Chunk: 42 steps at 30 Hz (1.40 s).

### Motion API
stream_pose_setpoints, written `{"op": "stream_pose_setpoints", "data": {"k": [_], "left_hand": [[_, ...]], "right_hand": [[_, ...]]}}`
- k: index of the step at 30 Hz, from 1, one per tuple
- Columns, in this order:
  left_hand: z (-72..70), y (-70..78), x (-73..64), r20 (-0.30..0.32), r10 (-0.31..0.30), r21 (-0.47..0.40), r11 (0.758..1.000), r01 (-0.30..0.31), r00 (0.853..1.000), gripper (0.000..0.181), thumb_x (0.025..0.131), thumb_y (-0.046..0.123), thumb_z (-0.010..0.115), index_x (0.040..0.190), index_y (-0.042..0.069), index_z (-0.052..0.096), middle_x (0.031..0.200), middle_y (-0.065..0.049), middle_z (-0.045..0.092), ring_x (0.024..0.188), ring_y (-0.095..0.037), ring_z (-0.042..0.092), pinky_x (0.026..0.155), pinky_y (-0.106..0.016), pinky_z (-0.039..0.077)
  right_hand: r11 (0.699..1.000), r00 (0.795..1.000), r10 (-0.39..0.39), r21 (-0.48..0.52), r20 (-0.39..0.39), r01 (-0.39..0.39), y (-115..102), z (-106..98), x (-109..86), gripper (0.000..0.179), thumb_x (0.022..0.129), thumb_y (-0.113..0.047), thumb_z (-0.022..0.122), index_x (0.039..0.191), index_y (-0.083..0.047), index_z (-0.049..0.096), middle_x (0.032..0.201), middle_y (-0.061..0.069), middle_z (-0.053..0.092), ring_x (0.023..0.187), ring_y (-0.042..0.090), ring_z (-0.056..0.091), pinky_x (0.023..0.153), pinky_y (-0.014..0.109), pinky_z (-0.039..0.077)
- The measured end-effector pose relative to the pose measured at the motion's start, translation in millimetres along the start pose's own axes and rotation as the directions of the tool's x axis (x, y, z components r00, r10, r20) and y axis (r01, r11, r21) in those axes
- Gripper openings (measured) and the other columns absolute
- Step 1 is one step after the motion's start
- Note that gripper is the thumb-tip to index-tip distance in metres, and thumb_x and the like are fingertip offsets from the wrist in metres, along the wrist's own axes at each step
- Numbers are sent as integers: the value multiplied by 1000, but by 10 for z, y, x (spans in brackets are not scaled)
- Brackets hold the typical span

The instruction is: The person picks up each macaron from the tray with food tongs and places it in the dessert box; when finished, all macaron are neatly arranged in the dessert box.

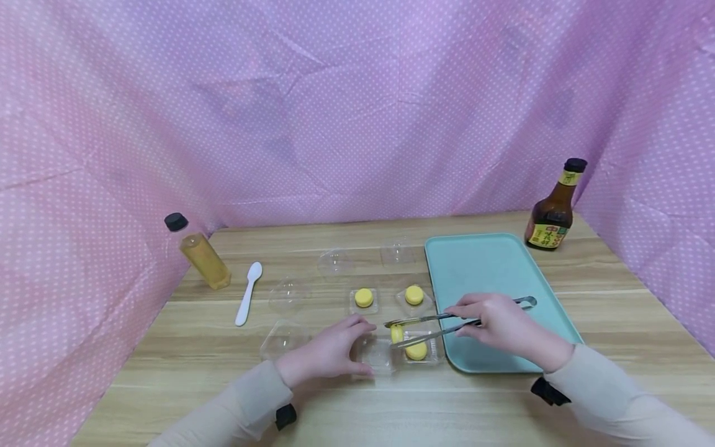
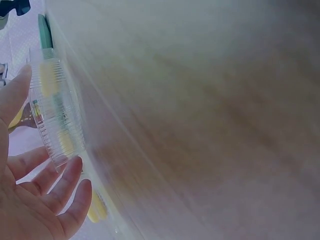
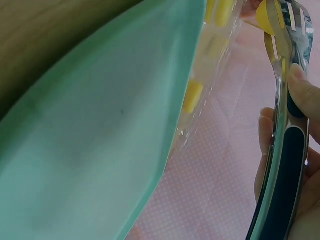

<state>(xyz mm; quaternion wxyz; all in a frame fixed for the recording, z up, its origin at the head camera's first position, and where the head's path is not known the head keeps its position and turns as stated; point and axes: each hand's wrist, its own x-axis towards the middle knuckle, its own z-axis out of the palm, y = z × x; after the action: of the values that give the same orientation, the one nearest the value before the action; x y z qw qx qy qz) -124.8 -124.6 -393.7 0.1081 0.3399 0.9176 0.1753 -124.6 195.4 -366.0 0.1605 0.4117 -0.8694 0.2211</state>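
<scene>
Head view: left hand (image 1: 331, 351) spreads fingers round clear container (image 1: 377, 355); right hand (image 1: 494, 324) clamps its fingers on tongs (image 1: 436, 334) above turquoise tray (image 1: 475, 264).

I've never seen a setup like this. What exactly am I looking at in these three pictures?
There is no robot here, just a person's bare left hand and right hand. The wide picture comes from a camera on the head, looking down; the other two come from the wrists, so they look tilted. On the wooden table are a green tray, a white spoon, clear lids, an amber bottle and a dark bottle; three yellow cakes sit in clear boxes. The right hand holds metal tongs, with a fourth yellow cake between their tips. The left hand is spread at the edges of another clear box, which looks empty.
</scene>
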Motion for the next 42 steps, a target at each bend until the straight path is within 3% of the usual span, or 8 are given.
{"op": "stream_pose_setpoints", "data": {"k": [10, 24, 42], "left_hand": [[29, -21, -1, -20, 20, -15, 1000, -20, 1000, 73, 74, 41, 78, 131, 4, 52, 122, -2, 53, 110, -14, 55, 99, -31, 46], [43, -6, -24, -26, 15, -10, 1000, -15, 1000, 77, 72, 41, 79, 132, 4, 50, 121, -3, 53, 107, -15, 56, 96, -31, 48], [20, -18, -1, -6, 0, -20, 1000, 0, 1000, 77, 73, 43, 78, 133, 6, 50, 125, -2, 53, 112, -13, 54, 100, -29, 46]], "right_hand": [[998, 997, -67, 15, 27, 67, -58, 144, 82, 35, 65, -9, 83, 99, -4, 74, 80, 0, 68, 65, 7, 60, 56, 17, 49], [1000, 993, 19, 4, 117, -20, -110, 206, 126, 36, 69, -14, 82, 102, -3, 73, 80, -1, 66, 64, 0, 52, 54, 19, 46], [998, 981, 66, 12, 183, -69, -116, 165, 171, 38, 71, -17, 81, 106, -5, 72, 84, 0, 67, 67, 3, 55, 55, 20, 46]]}}
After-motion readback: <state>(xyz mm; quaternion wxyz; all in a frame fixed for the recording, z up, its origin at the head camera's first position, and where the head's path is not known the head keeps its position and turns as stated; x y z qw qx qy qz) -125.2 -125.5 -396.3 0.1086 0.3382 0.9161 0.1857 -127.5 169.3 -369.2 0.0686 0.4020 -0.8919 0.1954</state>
